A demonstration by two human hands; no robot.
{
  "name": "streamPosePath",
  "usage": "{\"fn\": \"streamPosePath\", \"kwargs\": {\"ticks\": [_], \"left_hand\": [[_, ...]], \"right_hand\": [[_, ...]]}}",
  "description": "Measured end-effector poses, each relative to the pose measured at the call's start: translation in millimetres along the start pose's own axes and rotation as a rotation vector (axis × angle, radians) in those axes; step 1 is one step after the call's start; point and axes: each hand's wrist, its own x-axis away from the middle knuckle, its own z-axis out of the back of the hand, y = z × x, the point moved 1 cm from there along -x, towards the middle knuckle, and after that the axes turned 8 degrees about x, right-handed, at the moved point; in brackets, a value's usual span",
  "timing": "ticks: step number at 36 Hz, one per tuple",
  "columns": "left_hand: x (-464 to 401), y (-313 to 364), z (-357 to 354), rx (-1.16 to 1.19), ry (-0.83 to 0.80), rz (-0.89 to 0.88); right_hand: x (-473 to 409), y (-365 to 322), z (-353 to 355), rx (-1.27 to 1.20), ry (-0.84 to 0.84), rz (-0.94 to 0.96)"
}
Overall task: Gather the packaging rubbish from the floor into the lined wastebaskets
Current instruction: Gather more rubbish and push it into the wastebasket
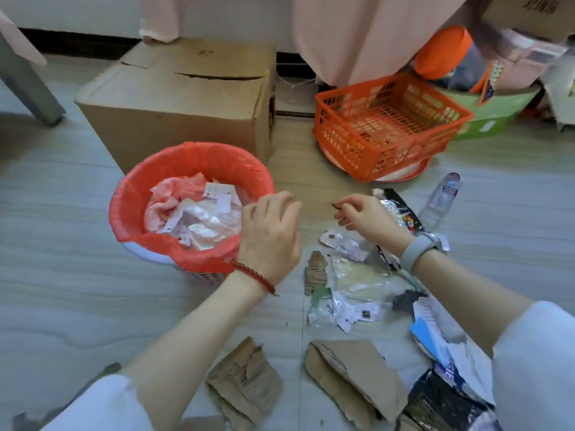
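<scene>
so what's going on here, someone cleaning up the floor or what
A person is clearing packaging rubbish off the floor. Their right hand pinches a small dark scrap above the litter, and their left hand hovers with loosely curled fingers at the rim of the wastebasket with the red liner, which already holds crumpled plastic and paper. Torn cardboard pieces, clear plastic bags, a foil wrapper and a plastic bottle are not yet picked up.
</scene>
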Motion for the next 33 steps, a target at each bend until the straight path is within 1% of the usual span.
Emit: {"fn": "streamPosePath", "kwargs": {"ticks": [2,3,5,6,8,9,10,13,16,17,18,20,21,22,23,24,25,27,28,30,33], "left_hand": [[11,25,-33,-0.020,-0.140,-0.127],[18,33,-51,-0.025,-0.237,-0.173],[33,44,-83,-0.029,-0.489,-0.195],[40,45,-97,-0.029,-0.627,-0.148],[54,42,-122,-0.037,-0.880,0.047],[60,39,-131,-0.049,-0.978,0.148],[64,36,-138,-0.068,-1.034,0.211],[67,24,-149,-0.118,-1.099,0.273],[60,14,-150,-0.174,-1.147,0.255],[55,12,-150,-0.179,-1.151,0.249],[51,11,-150,-0.179,-1.148,0.248],[44,8,-152,-0.173,-1.130,0.252],[42,8,-156,-0.161,-1.121,0.257],[41,7,-161,-0.140,-1.111,0.269],[43,5,-167,-0.117,-1.105,0.292],[45,4,-174,-0.095,-1.108,0.317],[49,3,-182,-0.079,-1.116,0.336],[58,0,-199,-0.076,-1.141,0.345],[63,0,-208,-0.078,-1.159,0.351],[71,0,-222,-0.067,-1.168,0.380],[80,3,-234,-0.063,-1.135,0.387]], "right_hand": [[4,36,5,-0.004,-0.011,-0.029],[8,54,6,0.002,-0.016,-0.036],[16,93,3,0.036,-0.040,-0.054],[21,112,-1,0.077,-0.049,-0.058],[31,146,-9,0.183,-0.032,-0.037],[34,160,-13,0.219,-0.004,-0.016],[36,171,-16,0.244,0.037,0.001],[28,192,-25,0.323,0.152,-0.045],[12,197,-32,0.445,0.126,-0.071],[7,197,-35,0.513,0.126,-0.023],[3,196,-37,0.604,0.121,0.069],[0,192,-45,0.759,0.128,0.313],[0,193,-52,0.797,0.123,0.425],[2,193,-60,0.818,0.091,0.515],[2,195,-68,0.816,0.018,0.555],[2,196,-74,0.812,-0.071,0.539],[0,201,-79,0.815,-0.156,0.479],[-6,211,-79,0.796,-0.298,0.255],[-8,215,-77,0.780,-0.343,0.163],[-11,218,-78,0.757,-0.372,0.090],[-13,213,-83,0.806,-0.372,0.078]]}}
